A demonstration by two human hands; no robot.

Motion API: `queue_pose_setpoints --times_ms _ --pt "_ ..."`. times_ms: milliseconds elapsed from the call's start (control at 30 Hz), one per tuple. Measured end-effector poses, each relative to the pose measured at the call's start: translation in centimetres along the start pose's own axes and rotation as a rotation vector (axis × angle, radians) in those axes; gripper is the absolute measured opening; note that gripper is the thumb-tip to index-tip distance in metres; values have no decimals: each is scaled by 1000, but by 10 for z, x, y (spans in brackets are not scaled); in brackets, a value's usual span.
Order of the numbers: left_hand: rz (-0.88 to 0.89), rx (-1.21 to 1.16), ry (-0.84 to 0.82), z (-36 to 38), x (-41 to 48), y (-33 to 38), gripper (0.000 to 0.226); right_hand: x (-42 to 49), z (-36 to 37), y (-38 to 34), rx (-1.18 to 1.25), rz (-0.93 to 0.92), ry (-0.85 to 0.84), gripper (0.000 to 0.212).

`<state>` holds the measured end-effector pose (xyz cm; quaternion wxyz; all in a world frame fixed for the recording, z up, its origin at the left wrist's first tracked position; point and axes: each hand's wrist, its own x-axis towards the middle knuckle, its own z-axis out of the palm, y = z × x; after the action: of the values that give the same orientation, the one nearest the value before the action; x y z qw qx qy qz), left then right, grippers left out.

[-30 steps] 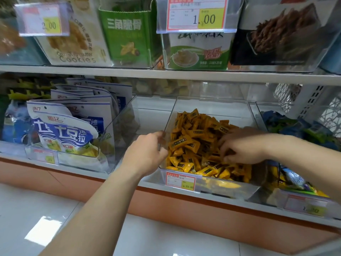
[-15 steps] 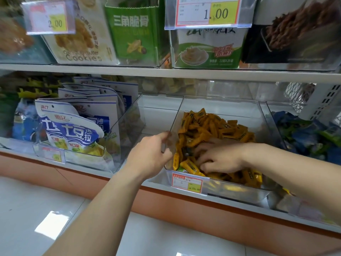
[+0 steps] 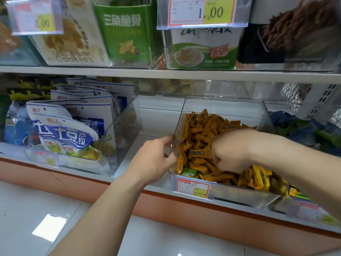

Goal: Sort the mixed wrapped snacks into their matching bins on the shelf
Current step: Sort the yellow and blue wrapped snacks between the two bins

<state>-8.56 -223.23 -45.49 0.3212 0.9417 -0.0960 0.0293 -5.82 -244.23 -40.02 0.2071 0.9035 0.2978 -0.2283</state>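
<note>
Clear bin (image 3: 221,106): wrapped snacks (image 3: 212,130) orange-yellow, each with a small black label patch; one green snack (image 3: 188,172) in the bin's front left corner; price tag (image 3: 192,187) on the bin's front white, red border, yellow patch; left of the bin, pouches (image 3: 64,133) white with blue lettering; right of the bin, blue and green wrappers (image 3: 302,130); below the bin, shelf edge (image 3: 83,185) terracotta.

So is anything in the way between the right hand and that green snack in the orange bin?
Only a few loose orange snacks lie between the right hand and the green snack, which sits in plain view in the front left corner of the bin. The left hand grips the bin's left wall beside it, not over it.
</note>
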Motion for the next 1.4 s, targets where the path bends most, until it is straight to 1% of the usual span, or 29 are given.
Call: queue_pose_setpoints --times_ms 33,67,100,167,200,367,467,600,700,800,900,933,1033,1100,1200,1267,1400 --pt "3 -5 -1 0 0 0 36 6 -1 -6 6 -19 95 23" --pt "4 -13 0 0 0 -1 36 14 -2 -11 67 -66 189 22" --pt "5 -19 3 -1 0 -1 37 22 -1 -15 180 -120 269 19" --pt "9 -27 3 0 0 0 39 36 2 -20 472 -196 327 16" --pt "9 -26 0 0 0 -1 39 43 5 -23 551 -212 321 16" --pt "4 -22 1 0 1 -4 42 73 26 -22 475 -163 269 20" --pt "0 -31 -15 0 1 -5 43 78 31 -19 444 -136 243 31" --pt "-7 -34 -21 0 2 -7 44 77 39 -20 578 -134 290 32" --pt "-16 -48 -20 1 2 -6 45 76 39 -21 697 -145 260 30" --pt "-18 -66 -13 1 1 -5 44 74 38 -22 721 -146 249 24" --pt "-35 -89 -3 1 0 -5 43 68 34 -18 772 -121 269 23" --pt "-49 -110 -5 0 0 -4 41 65 32 -17 781 -109 282 23" --pt "-75 -173 -34 2 -2 -1 25 50 30 -10 741 -80 370 29" --pt "-64 -164 -36 3 -2 0 26 37 30 -5 735 -71 434 30" --pt "-63 -135 -29 3 -2 -1 26 13 29 8 799 -30 497 23" --pt "-66 -134 -40 2 -3 2 25 -4 29 18 822 -1 544 23" --pt "-84 -123 -47 3 -6 5 27 -41 36 38 895 96 728 25"
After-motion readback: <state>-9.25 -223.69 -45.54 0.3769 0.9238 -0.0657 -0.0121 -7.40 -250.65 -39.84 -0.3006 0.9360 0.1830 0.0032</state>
